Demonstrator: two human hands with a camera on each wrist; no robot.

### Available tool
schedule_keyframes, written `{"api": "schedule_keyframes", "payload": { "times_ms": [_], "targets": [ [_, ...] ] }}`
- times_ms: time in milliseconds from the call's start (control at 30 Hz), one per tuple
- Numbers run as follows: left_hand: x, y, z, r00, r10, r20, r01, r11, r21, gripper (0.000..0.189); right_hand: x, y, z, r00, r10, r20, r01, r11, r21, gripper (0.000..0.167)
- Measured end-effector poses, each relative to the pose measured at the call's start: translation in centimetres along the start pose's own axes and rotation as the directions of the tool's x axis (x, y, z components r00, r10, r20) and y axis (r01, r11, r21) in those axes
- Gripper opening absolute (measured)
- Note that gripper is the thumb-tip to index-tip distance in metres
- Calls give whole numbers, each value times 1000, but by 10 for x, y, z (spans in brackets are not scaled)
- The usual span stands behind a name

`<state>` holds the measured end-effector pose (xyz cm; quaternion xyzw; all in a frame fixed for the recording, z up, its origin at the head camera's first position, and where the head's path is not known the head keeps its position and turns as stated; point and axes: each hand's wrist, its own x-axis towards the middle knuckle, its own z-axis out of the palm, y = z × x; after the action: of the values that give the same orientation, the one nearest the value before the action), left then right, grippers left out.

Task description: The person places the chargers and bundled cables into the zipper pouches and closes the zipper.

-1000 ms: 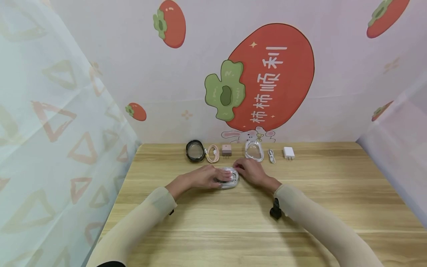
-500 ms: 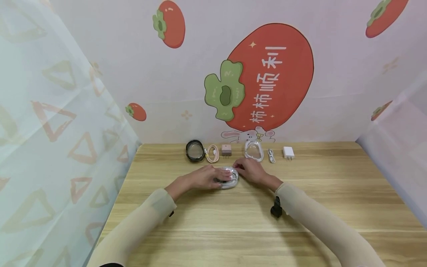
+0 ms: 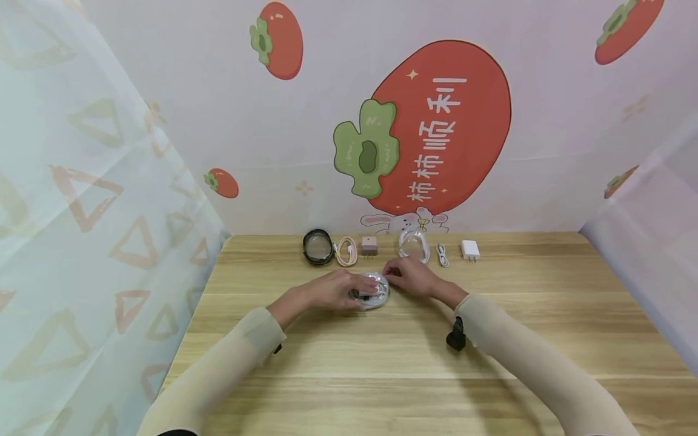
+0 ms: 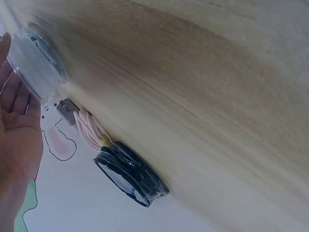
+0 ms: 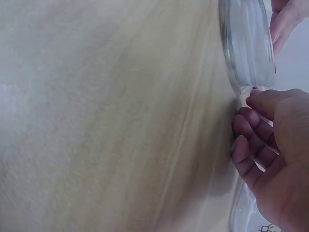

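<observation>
A pale coiled cable (image 3: 383, 292) bundled in clear plastic lies at mid-table between the hands. My left hand (image 3: 339, 289) grips it from the left, fingers laid over its top. In the left wrist view the coil (image 4: 37, 63) shows its smooth, clear side beside the palm. My right hand (image 3: 412, 278) is at the coil's right edge. The right wrist view has thumb and forefinger pinched together at the end of the coil (image 5: 248, 46), on what looks like a bit of its clear wrap; the other fingers are curled.
Along the back edge of the wooden table (image 3: 349, 357) lie a black coil (image 3: 311, 257), a pink cable (image 3: 353, 253), a pinkish plug adapter (image 3: 369, 244), a clear-wrapped white coil (image 3: 403, 245), a short white cable (image 3: 442, 255) and a white charger (image 3: 470, 249). A printed cloth wall (image 3: 272, 139) stands behind.
Both hands stay at the coiled cable, nearly still. The right wrist and forearm have shifted slightly to the right.
</observation>
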<state>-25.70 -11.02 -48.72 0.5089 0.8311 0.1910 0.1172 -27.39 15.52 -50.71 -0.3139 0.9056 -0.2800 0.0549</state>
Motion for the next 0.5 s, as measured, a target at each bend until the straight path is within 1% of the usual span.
{"api": "schedule_keyframes", "payload": {
  "times_ms": [100, 167, 233, 300, 367, 433, 500],
  "targets": [
    [-1, -1, -1, 1000, -18, -17, 18, 1000, 20, 53, 1, 0, -4, 1000, 4, 16, -5, 1000, 17, 6],
    [-1, -2, -4, 999, -17, -40, 18, 1000, 25, 51, 2, -1, -9, 1000, 4, 21, -4, 1000, 27, 6],
    [-3, -4, -8, 996, -19, -87, 20, 1000, 19, 47, 5, -4, -14, 1000, -3, 13, 2, 999, 34, 6],
    [-6, -6, -12, 990, -32, -134, 31, 999, -7, 42, 8, -6, -19, 1000, -8, 1, 8, 1000, 26, 7],
    [-9, -10, -17, 981, -57, -185, 53, 998, -23, 38, 12, -9, -23, 1000, -15, -8, 15, 1000, 12, 9],
    [-12, -14, -22, 969, -73, -235, 71, 997, -18, 36, 16, -12, -27, 1000, -15, -11, 15, 1000, -3, 12],
    [-15, -18, -26, 952, -66, -299, 73, 997, 15, 35, 19, -15, -31, 1000, -22, -12, 22, 1000, -7, 18]
  ]
}}
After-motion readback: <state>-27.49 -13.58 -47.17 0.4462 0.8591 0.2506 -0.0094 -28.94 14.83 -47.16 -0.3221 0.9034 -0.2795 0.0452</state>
